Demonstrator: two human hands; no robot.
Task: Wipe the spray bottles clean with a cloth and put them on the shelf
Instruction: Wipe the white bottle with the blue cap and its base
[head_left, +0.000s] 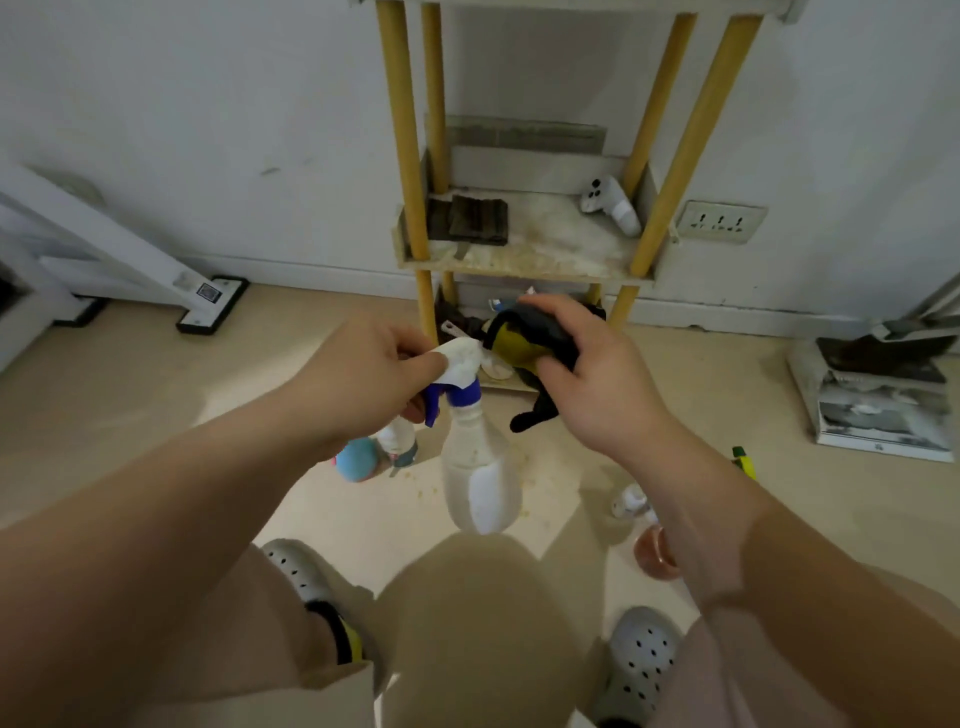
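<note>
Plastic spray bottle (480, 467) hangs from left hand (363, 374), fingers curled round its head, body exposed; right hand (597, 379) clenches cloth (522, 340).

Bottle (480, 478) before shelf (524, 273); controller (610, 205), perhaps, on it

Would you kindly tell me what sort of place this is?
Probably a storage corner in a home: a small shelf on yellow posts against the wall, a wall socket beside it, and a white controller lying on the shelf.
</note>
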